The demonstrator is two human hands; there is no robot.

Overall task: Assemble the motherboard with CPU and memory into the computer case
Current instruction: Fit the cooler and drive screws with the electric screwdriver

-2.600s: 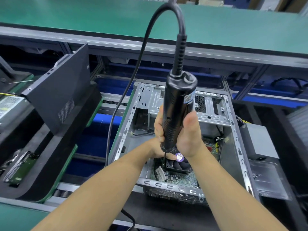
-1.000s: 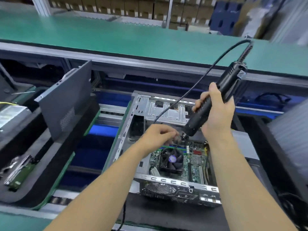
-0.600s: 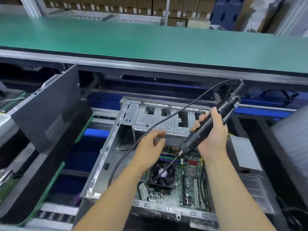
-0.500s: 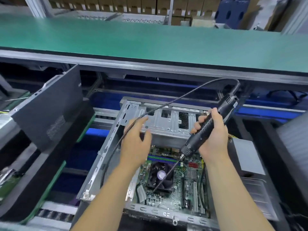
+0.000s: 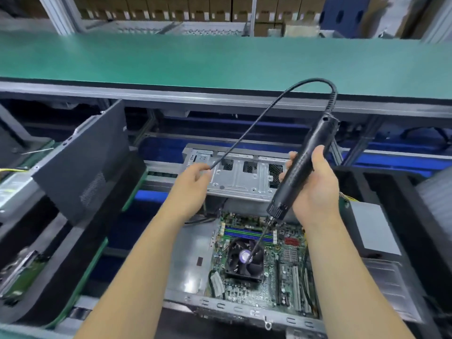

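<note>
At the far left a dark side panel point(image 5: 80, 165) leans tilted in a black tray. Right of it, the left hand point(image 5: 193, 189) hovers over the left edge of the open computer case point(image 5: 190, 260); its fingers are loosely curled, and whether the grip closes on the thin black cable point(image 5: 249, 128) that passes its fingertips cannot be told.

The case lies on its side with its open face up, its long axis running away from the viewer, the silver drive cage point(image 5: 242, 177) at the far end. Inside, against the right part of the floor, sits the green motherboard point(image 5: 281, 267), with blue and green memory slots point(image 5: 247, 232) across its far edge and a black CPU fan point(image 5: 245, 259) with a pale hub just nearer.

The right hand point(image 5: 315, 189) has a full, closed grip round a black electric screwdriver point(image 5: 300, 170). The tool slants from upper right to lower left, its thin bit pointing down at the fan hub.

Beyond runs a green worktop point(image 5: 220, 59).
</note>
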